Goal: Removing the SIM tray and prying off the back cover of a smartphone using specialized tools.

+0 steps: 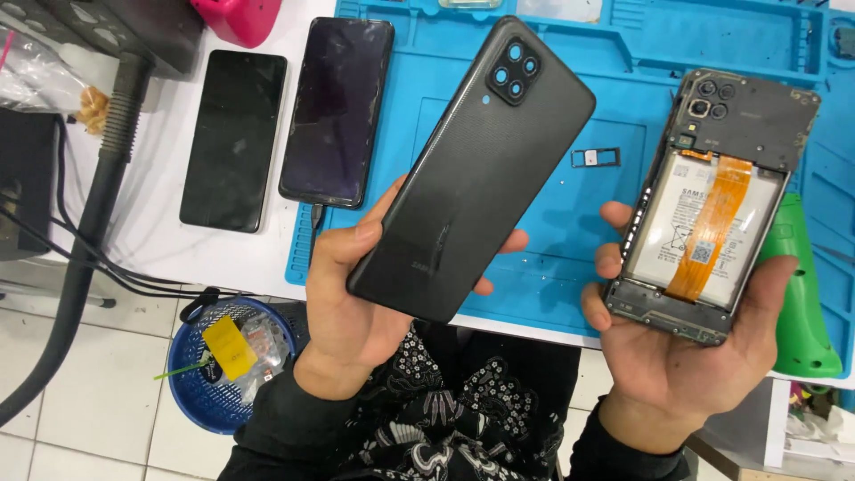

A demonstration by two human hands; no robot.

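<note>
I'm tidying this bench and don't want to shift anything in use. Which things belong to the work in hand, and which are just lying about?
In hand:
left hand holds the dark back cover
right hand holds the opened phone

Lying about:
two dark phones
small card tray on the blue mat
green tool
blue basket

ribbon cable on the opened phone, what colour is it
Orange, running over the white battery; the ribbon cable shows in the head view.
</note>
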